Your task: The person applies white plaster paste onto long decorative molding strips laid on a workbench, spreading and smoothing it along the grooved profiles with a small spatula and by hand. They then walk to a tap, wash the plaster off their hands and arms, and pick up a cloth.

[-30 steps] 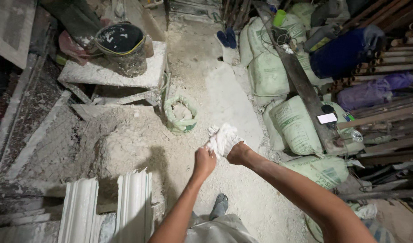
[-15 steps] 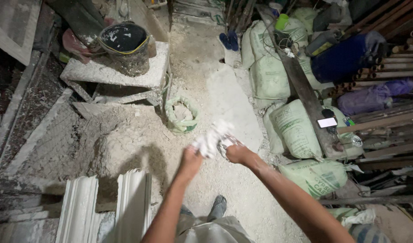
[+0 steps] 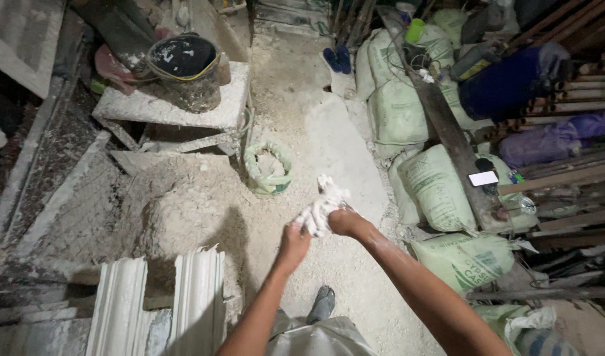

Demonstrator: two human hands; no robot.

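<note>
Both my hands hold a crumpled white cloth out in front of me above the dusty floor. My left hand grips its lower left part, and my right hand grips its right side. The two hands are close together with the cloth bunched between them. Below them I see my foot in a grey shoe. A small green woven bag with an open mouth stands on the floor just beyond the cloth.
A heap of pale sand lies to the left. White moulded strips lie at lower left. A black bucket stands on a dusty low table. Filled green sacks and timber line the right side.
Both hands have shifted slightly with the cloth, first left and up, then back toward the middle. The cloth stays bunched between them.
</note>
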